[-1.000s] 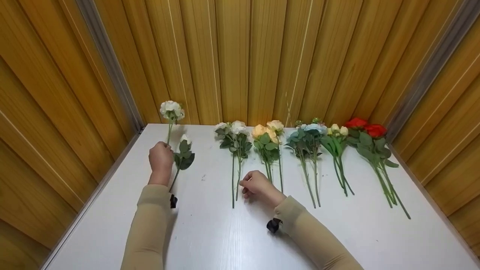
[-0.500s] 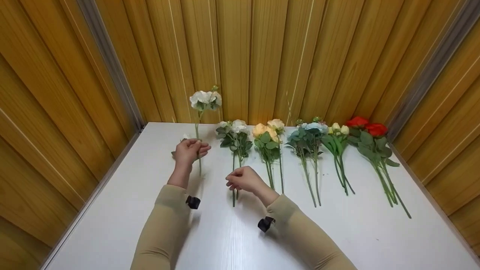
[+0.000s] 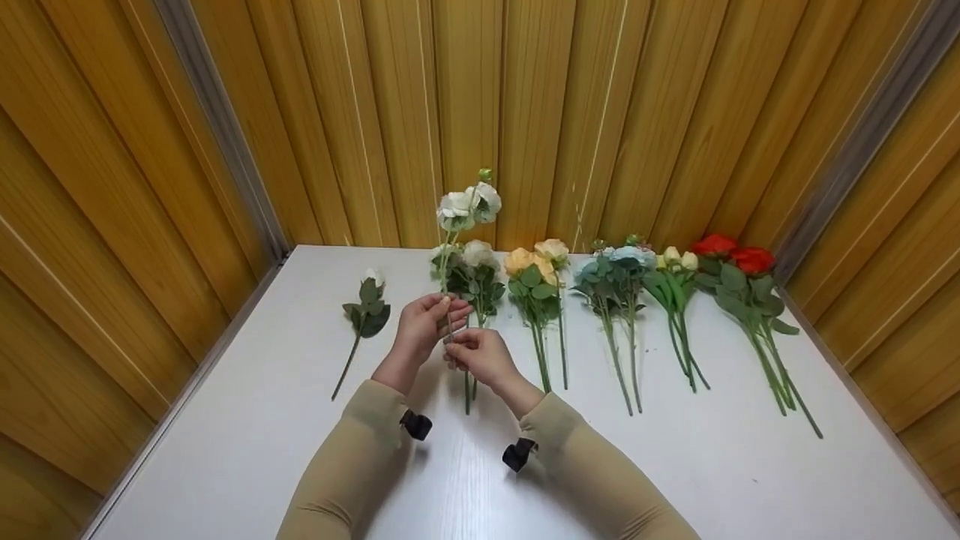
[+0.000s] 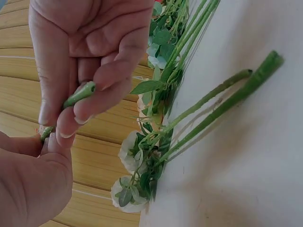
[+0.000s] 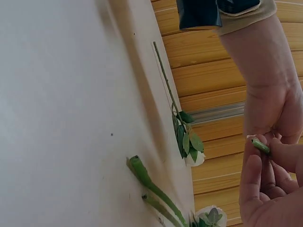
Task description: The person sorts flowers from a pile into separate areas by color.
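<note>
My left hand (image 3: pixel 421 330) pinches the green stem of a white artificial flower (image 3: pixel 456 208), held upright above the table. Just below it my right hand (image 3: pixel 484 358) pinches the same stem near its lower end; the cut stem end (image 4: pixel 79 94) pokes out between those fingers in the left wrist view. Behind the hands lie two white flowers (image 3: pixel 480 255) with leafy stems, partly covered by the raised one. A single white rose (image 3: pixel 366 296) lies by itself to the left.
Rightward along the back of the white table (image 3: pixel 225 420) lie peach flowers (image 3: pixel 531 264), blue flowers (image 3: pixel 631 256), pale yellow tulips (image 3: pixel 679 260) and red flowers (image 3: pixel 716 246). Wood-patterned panels (image 3: pixel 465 112) stand behind and at both sides.
My left hand has carried the white flower rightward, from beside the single rose to in front of the two white ones. My right hand has moved slightly left and now pinches its stem too.
</note>
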Demonstrator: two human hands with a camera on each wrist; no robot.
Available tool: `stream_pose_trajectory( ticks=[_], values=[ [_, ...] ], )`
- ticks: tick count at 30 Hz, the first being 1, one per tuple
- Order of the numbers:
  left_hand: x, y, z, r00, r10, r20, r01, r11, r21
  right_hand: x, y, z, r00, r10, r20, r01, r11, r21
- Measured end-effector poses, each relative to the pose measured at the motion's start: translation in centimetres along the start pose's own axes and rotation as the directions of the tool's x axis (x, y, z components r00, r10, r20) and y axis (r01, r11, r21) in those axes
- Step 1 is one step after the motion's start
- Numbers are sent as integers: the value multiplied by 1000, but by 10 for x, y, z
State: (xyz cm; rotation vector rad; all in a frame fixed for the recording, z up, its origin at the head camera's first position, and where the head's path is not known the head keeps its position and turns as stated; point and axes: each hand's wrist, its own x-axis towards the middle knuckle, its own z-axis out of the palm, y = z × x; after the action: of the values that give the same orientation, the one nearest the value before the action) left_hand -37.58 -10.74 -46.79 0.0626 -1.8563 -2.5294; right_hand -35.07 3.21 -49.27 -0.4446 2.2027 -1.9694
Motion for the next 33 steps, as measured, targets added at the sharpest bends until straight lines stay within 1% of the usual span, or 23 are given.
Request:
stream_pose_trajectory(
  ticks=[2, 4, 6, 7, 8, 10, 12, 14, 15, 16, 20, 22, 24, 26, 29, 32, 33],
  values=[
    [-1, -1, -3, 1000, -12, 6, 11, 997, 82, 0, 3, -1, 1000, 1, -3, -1, 1000, -25],
    [0, -1, -8, 1000, -9, -3, 10, 981, 196, -1, 6, -2, 1000, 9, 4, -8, 998, -55],
    [1, 0, -14, 1000, 4, -30, 6, 948, 319, -1, 8, -4, 1000, 22, 9, -21, 996, -81],
    [2, 2, -17, 999, 14, -47, 4, 926, 378, 0, 9, -5, 1000, 28, 9, -27, 995, -97],
    [3, 4, -22, 997, 31, -65, 0, 900, 435, 1, 9, -7, 999, 35, 8, -34, 993, -112],
    [5, 8, -32, 992, 70, -109, 0, 840, 542, 2, 11, -10, 999, 48, -2, -48, 987, -156],
    [7, 11, -46, 982, 111, -150, 11, 769, 639, 4, 13, -13, 998, 62, -13, -63, 976, -207],
    [10, 13, -62, 972, 138, -191, 40, 701, 712, 5, 16, -17, 997, 72, -20, -74, 962, -262],
    [11, 13, -70, 968, 142, -208, 61, 668, 741, 6, 18, -18, 997, 78, -23, -81, 955, -287],
    [11, 13, -77, 963, 143, -227, 85, 639, 764, 7, 20, -19, 996, 86, -24, -89, 947, -309],
    [12, 10, -103, 946, 105, -306, 200, 553, 809, 10, 26, -20, 992, 129, -15, -126, 925, -359],
    [11, 9, -112, 937, 84, -339, 253, 505, 825, 11, 27, -20, 989, 149, -13, -143, 916, -374],
    [8, 7, -118, 931, 61, -359, 293, 460, 838, 12, 27, -19, 987, 160, -16, -154, 910, -386],
    [3, 7, -121, 931, 38, -362, 314, 419, 852, 14, 26, -17, 984, 174, -20, -168, 905, -391],
    [-3, 6, -123, 934, 0, -357, 331, 372, 867, 16, 24, -16, 981, 193, -25, -187, 899, -395],
    [-3, 7, -126, 936, -29, -350, 340, 320, 884, 15, 23, -14, 977, 211, -15, -201, 902, -383],
    [-1, 7, -127, 937, -36, -349, 342, 310, 887, 15, 24, -14, 977, 212, -12, -201, 903, -379]
  ],
)
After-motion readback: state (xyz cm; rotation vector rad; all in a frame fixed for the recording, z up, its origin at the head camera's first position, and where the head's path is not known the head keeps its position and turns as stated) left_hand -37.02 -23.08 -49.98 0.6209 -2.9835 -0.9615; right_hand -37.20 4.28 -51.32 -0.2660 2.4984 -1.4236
